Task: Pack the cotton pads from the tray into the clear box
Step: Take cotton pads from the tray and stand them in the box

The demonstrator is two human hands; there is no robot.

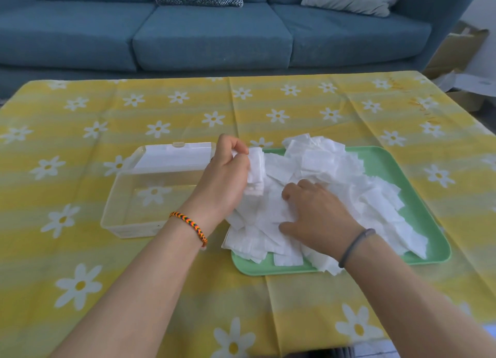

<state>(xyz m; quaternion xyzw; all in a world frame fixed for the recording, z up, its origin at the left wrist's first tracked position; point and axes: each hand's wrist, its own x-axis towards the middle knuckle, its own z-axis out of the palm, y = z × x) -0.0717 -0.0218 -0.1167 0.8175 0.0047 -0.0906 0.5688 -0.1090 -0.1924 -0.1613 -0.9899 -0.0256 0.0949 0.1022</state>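
A heap of white rectangular cotton pads (349,180) fills a pale green tray (418,223) at centre right; some pads hang over its left rim. My left hand (228,177) holds a small upright stack of cotton pads (255,169) at the tray's left edge, beside the clear box. My right hand (316,218) lies palm down on the heap, fingers spread over the pads near the tray's front. The clear box (126,212) stands left of the tray with nothing inside, its hinged lid (174,156) folded back behind it.
A yellow tablecloth with white daisies (107,290) covers the table. A blue sofa (209,35) with two cushions runs along the far side. Cardboard boxes (461,48) stand on the floor at the far right.
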